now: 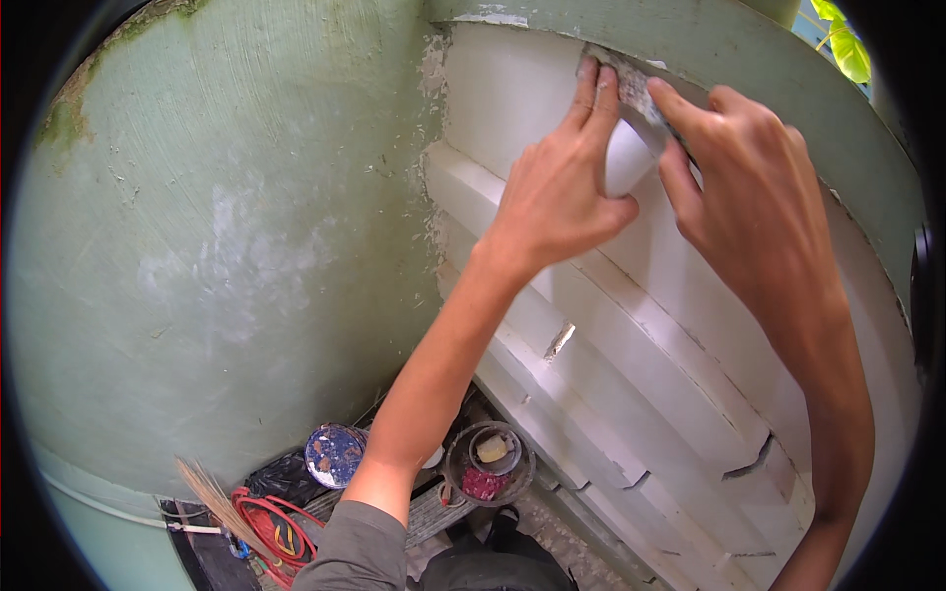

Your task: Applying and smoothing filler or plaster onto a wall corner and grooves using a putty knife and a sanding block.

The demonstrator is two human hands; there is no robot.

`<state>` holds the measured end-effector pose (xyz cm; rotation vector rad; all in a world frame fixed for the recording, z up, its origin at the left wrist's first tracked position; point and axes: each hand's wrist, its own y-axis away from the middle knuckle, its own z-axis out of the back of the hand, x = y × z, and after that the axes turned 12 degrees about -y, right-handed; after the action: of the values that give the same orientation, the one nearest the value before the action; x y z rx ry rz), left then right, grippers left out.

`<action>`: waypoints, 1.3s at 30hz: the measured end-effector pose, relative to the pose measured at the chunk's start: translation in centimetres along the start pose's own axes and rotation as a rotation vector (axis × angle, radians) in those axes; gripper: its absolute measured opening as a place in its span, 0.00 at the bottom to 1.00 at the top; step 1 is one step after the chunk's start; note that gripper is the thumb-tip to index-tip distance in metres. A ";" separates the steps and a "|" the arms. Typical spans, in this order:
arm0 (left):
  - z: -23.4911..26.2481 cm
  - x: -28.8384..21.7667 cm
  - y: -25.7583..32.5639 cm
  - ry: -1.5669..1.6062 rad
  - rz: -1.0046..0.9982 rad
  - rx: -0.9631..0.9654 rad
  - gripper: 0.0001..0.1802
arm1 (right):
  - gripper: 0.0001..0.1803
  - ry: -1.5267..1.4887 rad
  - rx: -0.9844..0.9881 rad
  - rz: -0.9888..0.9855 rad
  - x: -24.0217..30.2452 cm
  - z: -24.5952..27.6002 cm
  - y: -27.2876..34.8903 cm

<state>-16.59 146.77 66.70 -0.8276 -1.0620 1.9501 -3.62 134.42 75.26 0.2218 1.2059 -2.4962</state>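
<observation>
A flat, grey, worn-looking scraper (636,91) lies against the top of the white slatted panel (631,325), just under the green rim. My left hand (562,187) reaches up with two fingers stretched out and pressing on the scraper's left end; its thumb stands apart. My right hand (744,187) pinches the scraper's right part between thumb and fingers, and the palm hides some of it. The scraper's exact kind is hard to make out. Narrow chips and slots mark the panel's slats lower down.
A curved green wall (246,217) rises on the left. Below are a paint-stained bucket lid (335,455), a round tub (522,478) with a smaller cup and red stuff inside, a coiled red hose (281,532), broom bristles (212,497) and a wooden plank (434,514).
</observation>
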 end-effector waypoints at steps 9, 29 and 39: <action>0.6 0.9 0.6 -0.074 -0.098 -0.051 0.58 | 0.21 -0.106 0.022 -0.014 0.8 0.7 0.1; 1.5 2.4 0.1 -0.052 0.058 0.056 0.61 | 0.20 -0.088 0.006 0.027 1.7 -1.9 -1.6; 0.5 3.3 -1.1 -0.055 -0.034 -0.073 0.58 | 0.24 -0.038 0.028 -0.018 1.8 -2.1 -2.0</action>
<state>-18.38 149.75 67.26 -0.7939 -1.1790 1.9251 -6.05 136.74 74.90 0.1709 1.1631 -2.5227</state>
